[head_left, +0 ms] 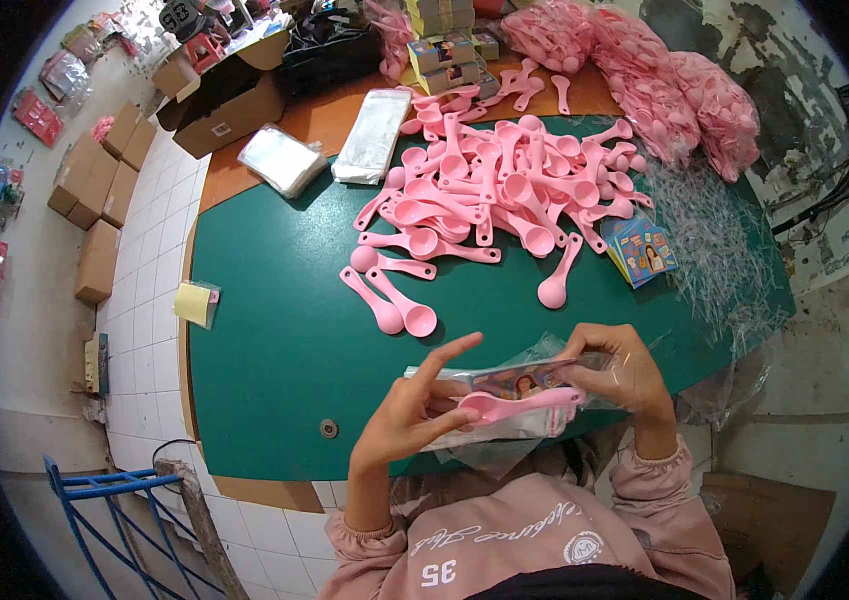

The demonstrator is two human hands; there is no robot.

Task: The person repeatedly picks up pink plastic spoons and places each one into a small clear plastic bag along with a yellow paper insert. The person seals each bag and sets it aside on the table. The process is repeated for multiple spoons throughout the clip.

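Note:
At the near table edge my left hand [410, 405] grips the bowl end of a pink scoop spoon [525, 404], thumb on the bowl and index finger raised. My right hand [625, 375] is closed on a clear plastic bag [545, 350], its fingers partly behind the film. A printed card [525, 384] shows between the hands, right behind the scoop spoon; whether card and spoon are inside the bag I cannot tell. More clear bags [485, 438] lie under my hands. Beyond them spreads a large heap of pink scoop spoons [505, 185], with several loose ones nearer me.
The green table [275, 340] also bears printed cards [643, 250], two stacks of clear bags [283, 160] [372, 135] and plastic shreds [720, 250]. Bagged pink spoons [645, 85], card bundles [443, 55] and an open carton [230, 105] stand at the back. A blue metal frame [120, 485] is at lower left.

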